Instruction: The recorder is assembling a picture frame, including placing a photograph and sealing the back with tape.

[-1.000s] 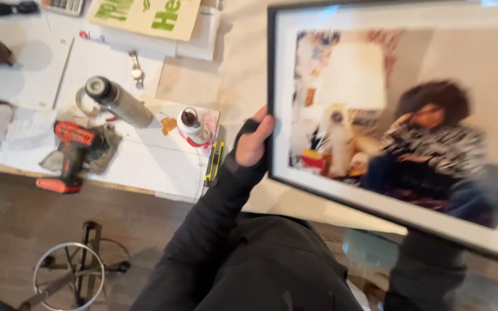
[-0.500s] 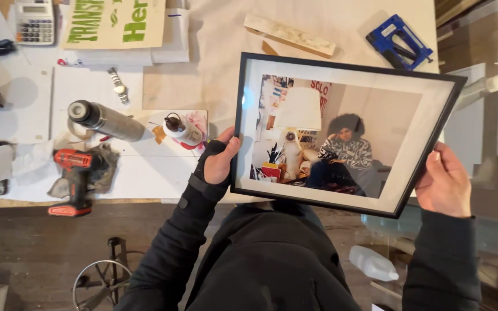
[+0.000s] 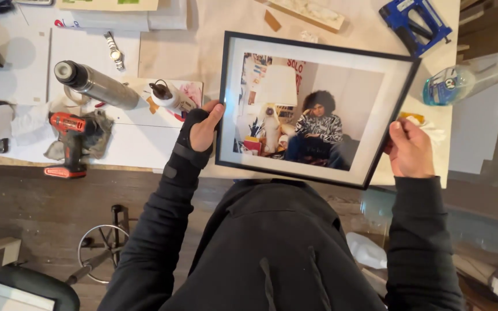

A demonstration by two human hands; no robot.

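Two hands, left (image 3: pixel 202 131) at nine o'clock, right (image 3: pixel 409 151) at three, fingers closed on the frame (image 3: pixel 316 107); level, even grip seems best above the bench (image 3: pixel 191 52).

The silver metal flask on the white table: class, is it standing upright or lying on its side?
Lying on its side. The silver metal flask stretches lengthwise across the white table, its dark cap pointing sideways.

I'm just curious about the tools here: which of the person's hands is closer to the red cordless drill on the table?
Left. The left hand grips the framed photo's left edge, with the red drill further to its left. The right hand holds the frame's opposite edge, far from the drill.
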